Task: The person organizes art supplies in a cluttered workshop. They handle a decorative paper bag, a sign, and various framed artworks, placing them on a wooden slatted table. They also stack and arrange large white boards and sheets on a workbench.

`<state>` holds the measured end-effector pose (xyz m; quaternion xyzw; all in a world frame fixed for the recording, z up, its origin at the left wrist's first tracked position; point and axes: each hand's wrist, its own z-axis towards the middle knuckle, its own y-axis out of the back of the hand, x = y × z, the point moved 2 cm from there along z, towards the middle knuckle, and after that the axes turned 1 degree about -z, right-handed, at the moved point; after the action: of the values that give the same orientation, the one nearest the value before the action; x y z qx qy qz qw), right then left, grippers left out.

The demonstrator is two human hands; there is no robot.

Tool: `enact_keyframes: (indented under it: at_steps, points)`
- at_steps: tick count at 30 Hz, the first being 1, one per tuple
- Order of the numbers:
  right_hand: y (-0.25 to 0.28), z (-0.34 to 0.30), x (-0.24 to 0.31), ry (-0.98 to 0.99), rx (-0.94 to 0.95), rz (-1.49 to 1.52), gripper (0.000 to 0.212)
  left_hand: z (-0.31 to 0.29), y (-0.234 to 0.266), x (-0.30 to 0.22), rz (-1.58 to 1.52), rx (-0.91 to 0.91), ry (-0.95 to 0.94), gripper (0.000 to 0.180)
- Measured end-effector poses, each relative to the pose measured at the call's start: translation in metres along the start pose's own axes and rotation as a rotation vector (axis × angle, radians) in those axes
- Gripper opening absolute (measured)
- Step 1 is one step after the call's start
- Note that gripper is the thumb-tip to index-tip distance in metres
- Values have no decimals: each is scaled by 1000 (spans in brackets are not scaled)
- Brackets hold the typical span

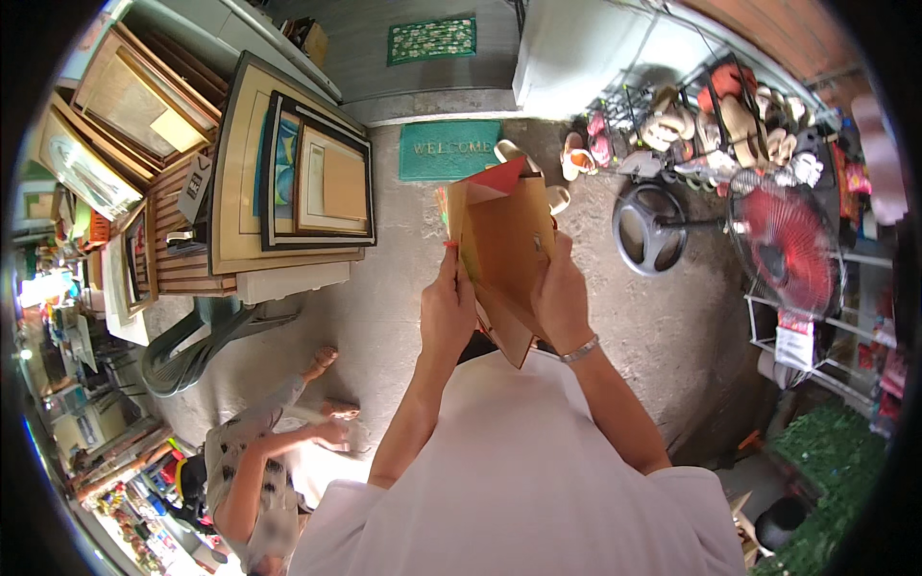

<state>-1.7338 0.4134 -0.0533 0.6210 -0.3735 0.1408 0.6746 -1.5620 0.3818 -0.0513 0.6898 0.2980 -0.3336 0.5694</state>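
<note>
Held up in front of my chest is an open paper bag (504, 250), brown inside, with a red part at its far rim. My left hand (448, 309) grips its left side, the fingers closed on the edge. On the opposite side my right hand (561, 300) grips the wall, with the thumb over the rim and a band on the wrist. The bag's mouth faces up toward me. No contents can be made out inside. Its outer faces are mostly hidden.
Stacked picture frames (223, 192) lean at the left beside a dark plastic chair (197, 341). A person (259, 470) sits at the lower left. Ahead lies a green doormat (448, 154). To the right stand a red-bladed fan (788, 252) and a rack of shoes (715, 125).
</note>
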Motion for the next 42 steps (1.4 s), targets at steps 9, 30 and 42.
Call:
enact_keyframes:
  at_steps: [9,30,42]
  points:
    - [-81,135,106,189,217,-17,33,120,103,40,-241,-169,125,42]
    - [-179,366,214,409,691,-328,44,283,169,41,-98,-517,310,43]
    - [-227,469,245,631,772,-90,50,380,197,15,-174,-626,466,44]
